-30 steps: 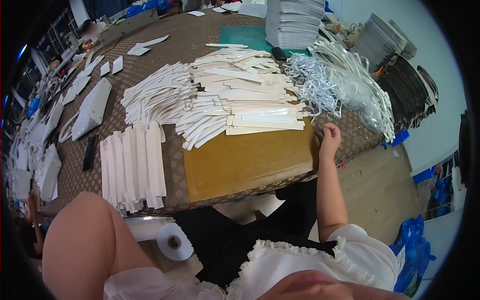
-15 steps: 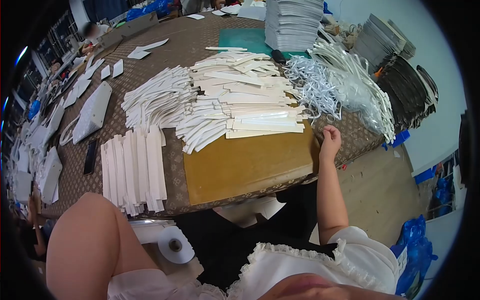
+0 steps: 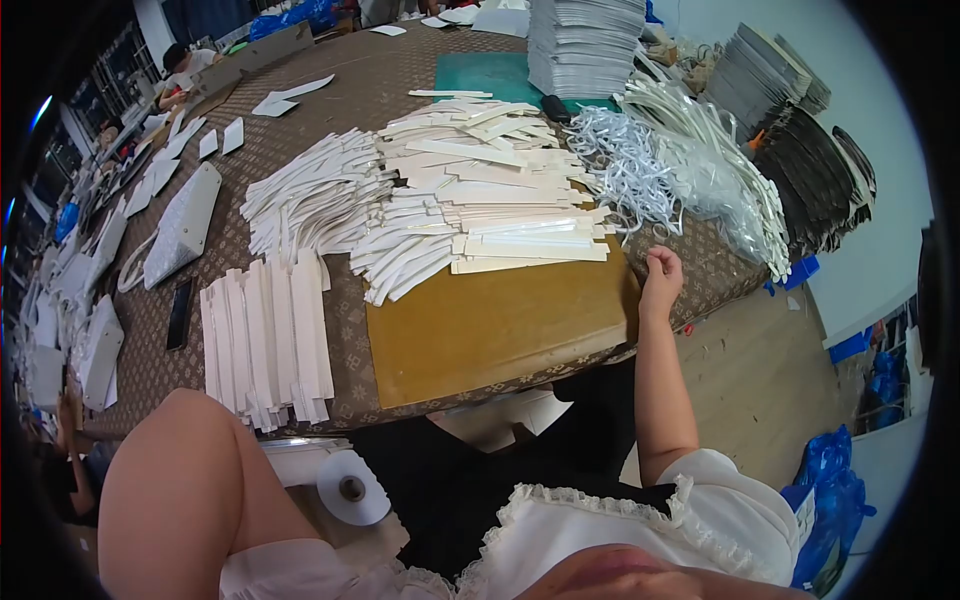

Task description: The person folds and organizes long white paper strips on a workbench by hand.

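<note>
Clearly just left of the right hand [image 3: 662, 285], and slightly farther across the table, a broad pile of flat cream strips [image 3: 530, 240], near ends over the far part of a mustard mat [image 3: 500, 335]. Between the curled fingers and the strips, a small gap, with no contact visible. Closed in a loose curl, those fingers, tips drawn together beside the right edge of the mat; too small to tell whether anything thin sits between them. Just beyond the fingertips, a small pale loop [image 3: 660, 231] on the patterned tablecloth [image 3: 350, 375]. Out of view, the left hand, so impossible to tell its state; visible only as a bent left arm [image 3: 185, 480], near left.

Left of the pile and against it, narrower white strips [image 3: 315, 195], fanned out; nearer, an upright-running row of cream strips [image 3: 265, 345] reaching the near table edge. Farther left, a dark phone-like slab [image 3: 181, 314] and a white handbag [image 3: 184, 228].

Right of the pile, tangled white cords [image 3: 625, 165], then clear plastic [image 3: 720, 195] among long pale straps [image 3: 765, 195]. Beyond, a tall stack of white sheets [image 3: 585, 50] on a green mat [image 3: 485, 75]. Below the near table edge, a white roll [image 3: 338, 472]. At far left, another person [image 3: 190, 65], seated by the table.
</note>
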Action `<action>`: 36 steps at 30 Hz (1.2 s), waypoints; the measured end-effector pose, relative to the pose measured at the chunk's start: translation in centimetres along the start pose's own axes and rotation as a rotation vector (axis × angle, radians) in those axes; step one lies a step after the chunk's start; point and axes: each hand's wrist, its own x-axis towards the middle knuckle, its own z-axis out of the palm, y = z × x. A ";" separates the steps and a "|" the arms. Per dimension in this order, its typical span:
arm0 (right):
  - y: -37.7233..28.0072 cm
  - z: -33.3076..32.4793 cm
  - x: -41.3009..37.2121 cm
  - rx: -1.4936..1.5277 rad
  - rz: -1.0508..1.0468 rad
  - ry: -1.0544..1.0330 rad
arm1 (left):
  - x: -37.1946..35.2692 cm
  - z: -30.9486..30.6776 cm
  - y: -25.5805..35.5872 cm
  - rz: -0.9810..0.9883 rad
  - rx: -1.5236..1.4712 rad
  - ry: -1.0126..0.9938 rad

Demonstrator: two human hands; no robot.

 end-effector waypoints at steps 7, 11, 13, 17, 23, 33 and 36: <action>-0.2 0.1 -0.3 0.012 0.056 -0.002 | 0.3 -0.2 0.2 0.010 0.028 -0.014; -0.5 0.0 0.1 -0.037 0.034 0.009 | 0.6 -0.3 0.6 -0.007 0.040 -0.029; 0.1 0.0 0.1 0.014 0.040 0.006 | 1.0 -0.3 0.8 -0.007 0.046 -0.048; 0.2 -0.1 0.0 0.012 0.039 0.015 | 1.1 -0.1 0.4 -0.005 0.020 -0.048; -0.3 0.1 0.1 -0.021 0.021 0.012 | 0.5 0.4 -0.4 0.035 -0.002 -0.018; -0.9 -0.1 -0.1 -0.005 0.060 0.014 | 1.4 0.5 0.1 0.015 0.002 -0.062; -0.5 0.2 0.0 0.011 0.061 0.006 | 1.9 0.3 0.8 0.019 0.027 -0.075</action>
